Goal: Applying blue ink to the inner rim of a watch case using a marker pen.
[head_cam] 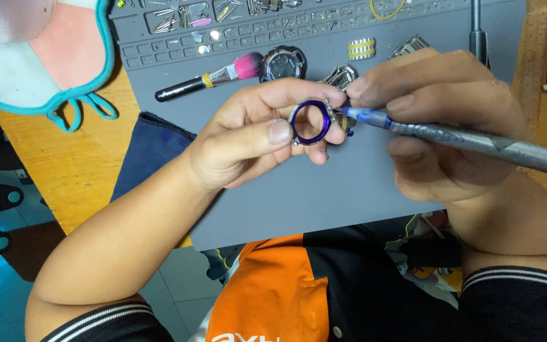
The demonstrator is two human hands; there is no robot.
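While the left hand [248, 136] pinched the purple ring [311, 121], the right hand [438, 120] gripped a screwdriver [476, 140]; steadiness looked essential.

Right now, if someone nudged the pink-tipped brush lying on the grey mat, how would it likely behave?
The brush has a round black handle, so it would probably roll. Its slim shape suggests it is light. The pink bristles look soft and would likely bend, while the handle seems stiff. The mat may slow sliding.

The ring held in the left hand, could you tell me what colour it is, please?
The ring is glossy purple-blue, seen best in the head view.
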